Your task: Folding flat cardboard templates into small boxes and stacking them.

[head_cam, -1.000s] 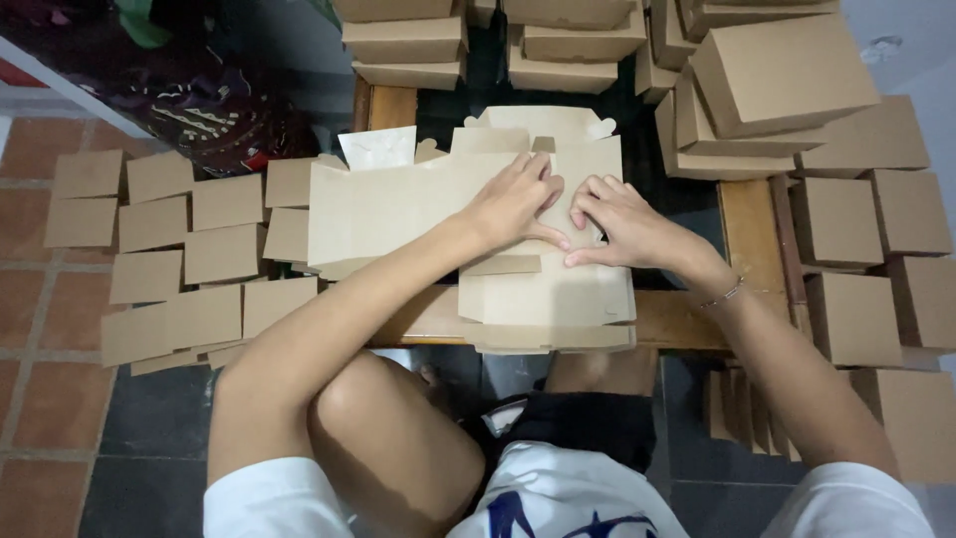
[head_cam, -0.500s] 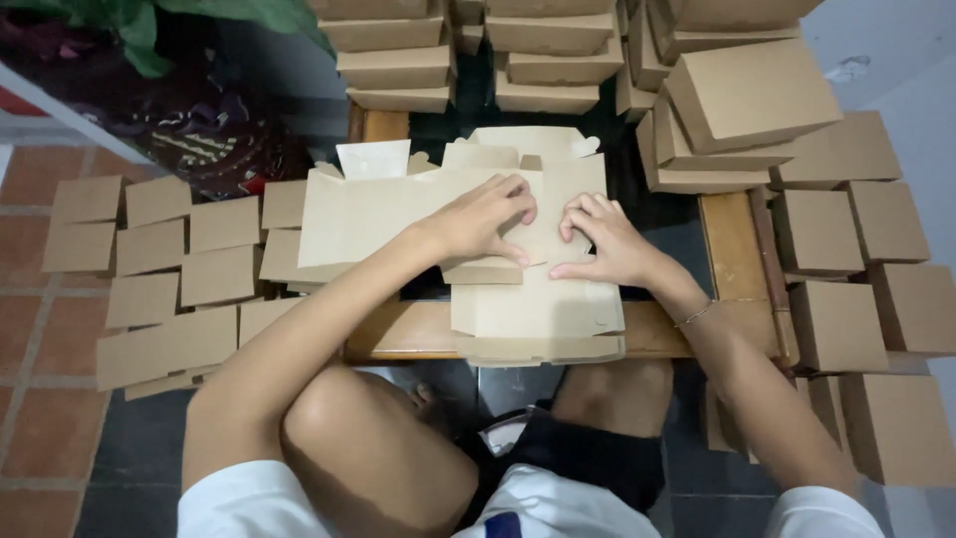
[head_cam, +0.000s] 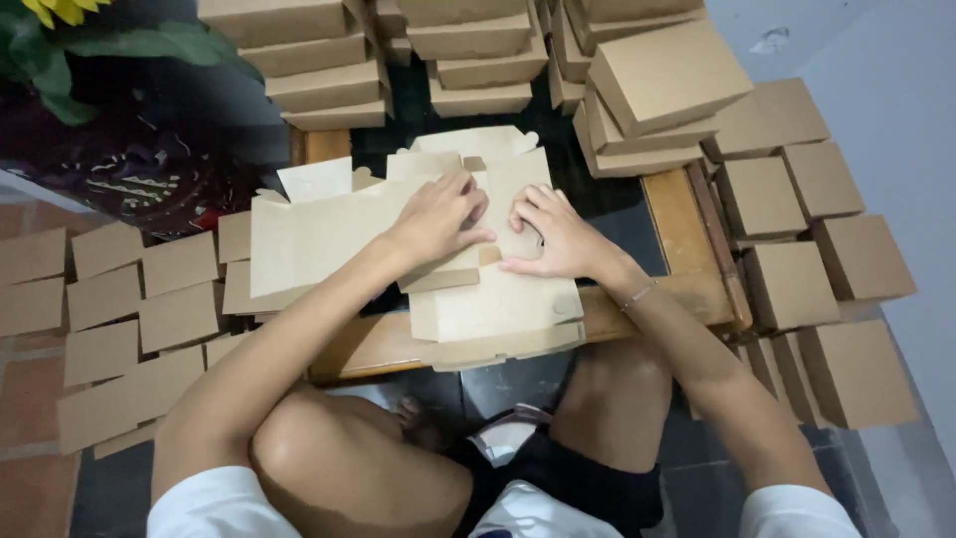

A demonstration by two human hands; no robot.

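Both hands have drawn closer together on the flat cardboard box blank (head_cam: 498, 299), which lies on the wooden surface (head_cam: 687, 239). Left hand (head_cam: 438, 219) presses a folded flap with fingers curled, grip grasping nothing. Right hand (head_cam: 558, 239) lies flat beside it, grip released.

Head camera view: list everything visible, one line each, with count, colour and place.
flat box blanks: a stack, brown, on the wooden table, under both hands
flat cardboard pieces: many, brown, overlapping on the floor at left
folded boxes: many, brown, stacked beyond the table and spread at right
plant: one, green with a yellow bloom, top left corner
bracelet: one, thin, right wrist
left hand: pressing the top blank
right hand: pressing the top blank
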